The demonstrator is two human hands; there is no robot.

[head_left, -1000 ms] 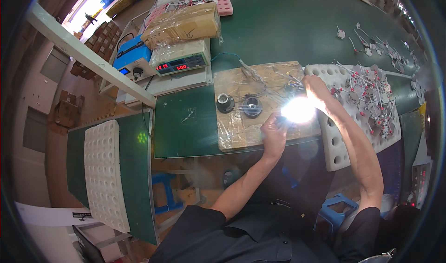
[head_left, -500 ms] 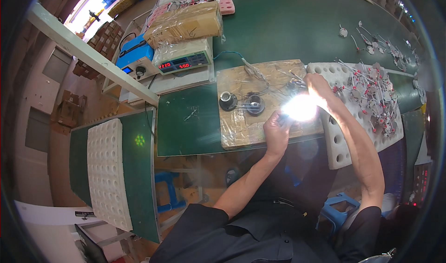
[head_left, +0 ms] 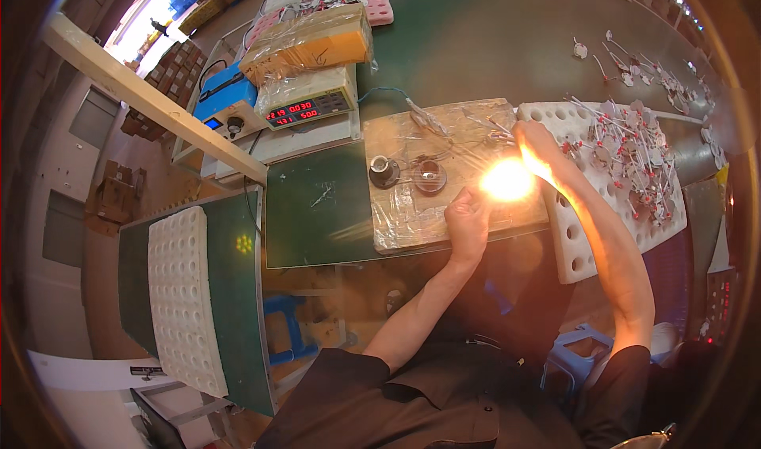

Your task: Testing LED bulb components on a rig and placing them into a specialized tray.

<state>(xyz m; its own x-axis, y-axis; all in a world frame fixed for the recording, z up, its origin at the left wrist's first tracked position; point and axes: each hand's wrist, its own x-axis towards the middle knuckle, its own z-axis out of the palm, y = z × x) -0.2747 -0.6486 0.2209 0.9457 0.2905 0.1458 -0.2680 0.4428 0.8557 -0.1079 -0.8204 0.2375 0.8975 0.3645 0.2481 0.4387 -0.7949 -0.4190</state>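
A lit lamp (head_left: 509,181) glows warm orange between my hands, its outline lost in glare. My left hand (head_left: 468,219) is closed at its lower left edge, fingertips pinched on it. Above and to the right, my right hand (head_left: 536,141) has its fingers curled together near the wire leads; what they hold is hidden. Both hands are over a tape-wrapped cardboard board (head_left: 396,227). Left of them on the board sit a black round lamp holder (head_left: 384,171) and a second dark round one (head_left: 430,177). Grey leads (head_left: 432,122) run across its far part.
A white foam tray (head_left: 576,247) on the right bears several wired round discs (head_left: 634,156); more lie beyond. At the far left stand a power meter (head_left: 309,110) with red digits, a blue box (head_left: 230,96) and a carton (head_left: 309,45). Another foam tray (head_left: 186,298) lies on the left table.
The lamp's light has turned from white to warm orange, tinting the scene. More red digits show on the meter. Both hands stay in nearly the same place.
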